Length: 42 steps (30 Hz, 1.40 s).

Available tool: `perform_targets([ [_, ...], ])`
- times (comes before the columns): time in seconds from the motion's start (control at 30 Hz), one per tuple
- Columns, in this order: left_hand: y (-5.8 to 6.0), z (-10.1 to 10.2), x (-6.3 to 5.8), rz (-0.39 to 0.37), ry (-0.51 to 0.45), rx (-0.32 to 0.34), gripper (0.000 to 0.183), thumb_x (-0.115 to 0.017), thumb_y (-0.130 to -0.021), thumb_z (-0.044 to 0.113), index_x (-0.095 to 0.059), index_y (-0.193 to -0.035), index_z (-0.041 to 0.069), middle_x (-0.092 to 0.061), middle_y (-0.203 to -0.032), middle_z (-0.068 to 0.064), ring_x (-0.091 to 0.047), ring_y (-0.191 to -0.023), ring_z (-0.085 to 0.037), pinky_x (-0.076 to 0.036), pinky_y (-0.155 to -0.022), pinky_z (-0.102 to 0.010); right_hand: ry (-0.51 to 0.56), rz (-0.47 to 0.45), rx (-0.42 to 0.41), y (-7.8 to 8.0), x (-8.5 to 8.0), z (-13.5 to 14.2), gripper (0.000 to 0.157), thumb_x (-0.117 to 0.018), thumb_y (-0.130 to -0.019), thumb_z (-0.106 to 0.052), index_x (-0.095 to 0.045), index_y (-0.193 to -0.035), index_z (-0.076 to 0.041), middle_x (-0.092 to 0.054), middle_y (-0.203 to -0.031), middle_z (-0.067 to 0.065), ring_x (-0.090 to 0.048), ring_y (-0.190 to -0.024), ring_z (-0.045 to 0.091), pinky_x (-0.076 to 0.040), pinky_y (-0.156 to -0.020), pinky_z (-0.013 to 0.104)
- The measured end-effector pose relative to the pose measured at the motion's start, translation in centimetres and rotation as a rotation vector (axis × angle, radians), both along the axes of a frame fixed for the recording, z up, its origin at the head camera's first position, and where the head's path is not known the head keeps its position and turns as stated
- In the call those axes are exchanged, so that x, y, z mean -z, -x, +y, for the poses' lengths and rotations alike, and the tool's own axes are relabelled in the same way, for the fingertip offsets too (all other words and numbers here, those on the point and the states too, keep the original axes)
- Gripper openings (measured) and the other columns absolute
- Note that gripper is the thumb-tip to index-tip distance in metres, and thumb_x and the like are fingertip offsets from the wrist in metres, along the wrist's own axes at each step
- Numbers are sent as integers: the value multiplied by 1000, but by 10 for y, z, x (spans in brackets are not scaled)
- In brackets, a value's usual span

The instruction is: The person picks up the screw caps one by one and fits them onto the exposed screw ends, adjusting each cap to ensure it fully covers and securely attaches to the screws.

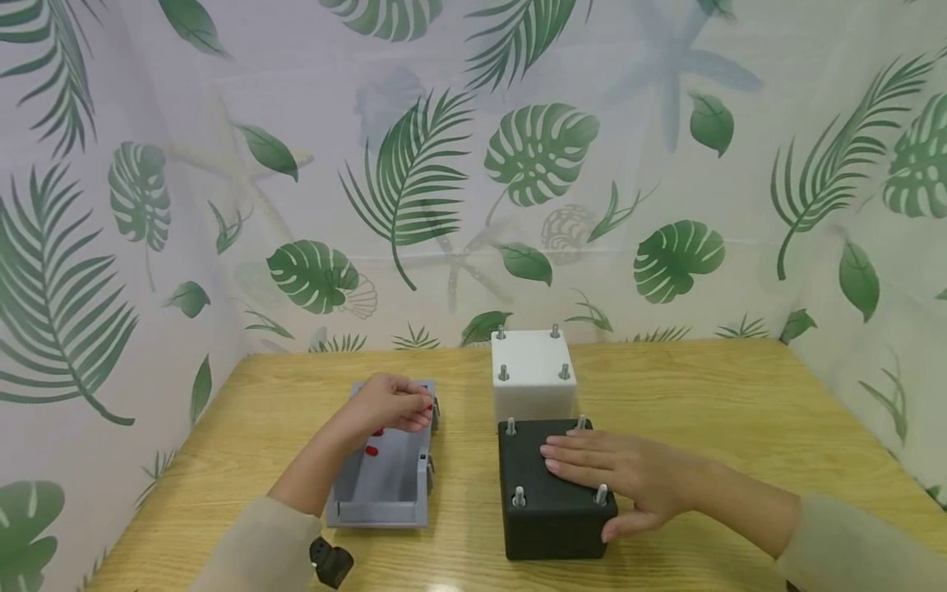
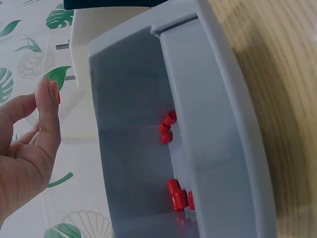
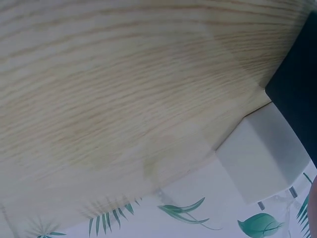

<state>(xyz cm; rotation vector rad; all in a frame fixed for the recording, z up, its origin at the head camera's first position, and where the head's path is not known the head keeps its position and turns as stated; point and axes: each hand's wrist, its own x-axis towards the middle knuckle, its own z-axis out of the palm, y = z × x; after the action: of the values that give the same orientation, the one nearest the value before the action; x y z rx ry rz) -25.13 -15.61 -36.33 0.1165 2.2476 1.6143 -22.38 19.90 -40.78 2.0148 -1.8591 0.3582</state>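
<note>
My left hand (image 1: 386,403) is raised over the grey bin (image 1: 379,513), its thumb and fingers pinching a small red cap (image 2: 59,97) that is mostly hidden by the fingertips. Several more red caps (image 2: 178,197) lie inside the bin, as the left wrist view shows. My right hand (image 1: 629,469) rests flat on top of the black block (image 1: 543,526), fingers stretched out and thumb down along its right side. From the block's corners rise upright metal screws (image 1: 519,496), bare of caps.
A white block (image 1: 534,355) with metal screws at its top corners stands just behind the black one. A small black object (image 1: 331,563) shows by the left sleeve. The wooden table (image 1: 703,395) ends at a leaf-patterned curtain (image 1: 444,271).
</note>
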Motion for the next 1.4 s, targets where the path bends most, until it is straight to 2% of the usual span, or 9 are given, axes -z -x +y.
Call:
perform_targets([
  [0.4, -1, 17, -11, 12, -7, 76, 23, -59, -93, 8, -61, -109, -9, -69, -84, -11, -68, -73, -15, -58, -69, -30, 20, -11, -37, 6, 4, -4, 76, -38, -97, -54, -42, -134, 12, -44, -139, 28, -41, -131, 36, -24, -116, 34],
  [0.53, -4, 23, -17, 24, 10, 130, 24, -58, -94, 9, -61, -111, -9, -69, -86, -11, -68, -74, -14, -59, -73, -33, 23, -22, -40, 5, 2, -5, 75, -40, -97, -53, -42, -134, 12, -44, -138, 28, -42, -130, 36, -24, -116, 34],
  [0.77, -3, 32, -23, 39, 27, 215, 23, -58, -94, 9, -62, -109, -7, -69, -88, -12, -68, -74, -13, -59, -70, -29, -6, -36, -7, 3, 2, -3, 75, -43, -95, -53, -41, -136, 10, -42, -141, 25, -39, -133, 33, -23, -116, 32],
  [1.1, 0, 46, -32, 38, 27, 255, 19, -58, -94, 8, -63, -104, -7, -68, -87, -13, -67, -72, -13, -58, -71, -29, -3, -29, -11, 3, 4, -3, 75, -47, -94, -52, -41, -136, 10, -42, -141, 25, -39, -133, 32, -24, -116, 32],
  [1.4, 4, 54, -36, 33, 13, 260, 18, -58, -94, 8, -63, -103, -7, -68, -86, -15, -67, -71, -13, -59, -71, -30, -9, -39, -13, 2, 2, -4, 75, -49, -94, -50, -40, -136, 11, -42, -141, 25, -39, -134, 32, -23, -116, 32],
])
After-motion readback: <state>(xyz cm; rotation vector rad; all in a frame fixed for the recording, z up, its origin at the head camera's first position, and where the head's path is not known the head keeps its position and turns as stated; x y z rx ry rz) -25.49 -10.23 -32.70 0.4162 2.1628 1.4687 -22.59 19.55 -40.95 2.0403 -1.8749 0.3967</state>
